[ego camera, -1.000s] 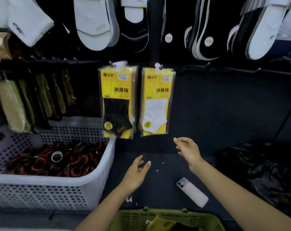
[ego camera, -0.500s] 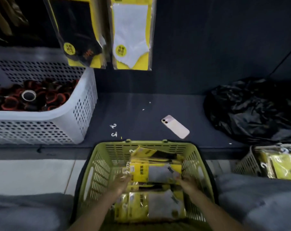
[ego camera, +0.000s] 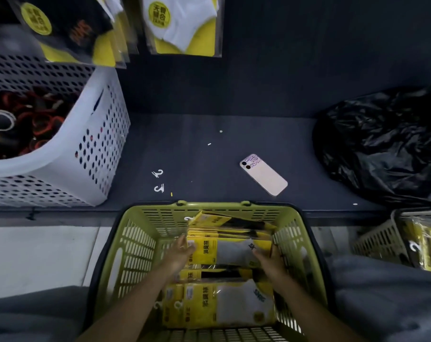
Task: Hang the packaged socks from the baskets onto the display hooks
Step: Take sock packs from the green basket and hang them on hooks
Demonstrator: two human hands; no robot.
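Dark shelf (ego camera: 209,154) runs across the back, with a phone (ego camera: 263,174) lying on it and hung packs (ego camera: 182,25) above. Below, in the green basket (ego camera: 140,233), a grey sock pack (ego camera: 231,250) tops the pile. The right hand (ego camera: 267,261) grasps its right end. The left hand (ego camera: 181,250) rests against the header end, fingers straight and released. It is best lifted level, with the hanger tab turned upward before raising.

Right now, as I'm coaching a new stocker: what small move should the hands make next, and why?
Probably pinch the grey sock packet and lift it from the green basket: the left hand is at its left edge, the right hand at its right edge, and it lies atop the pile. A firm grip isn't visible yet.
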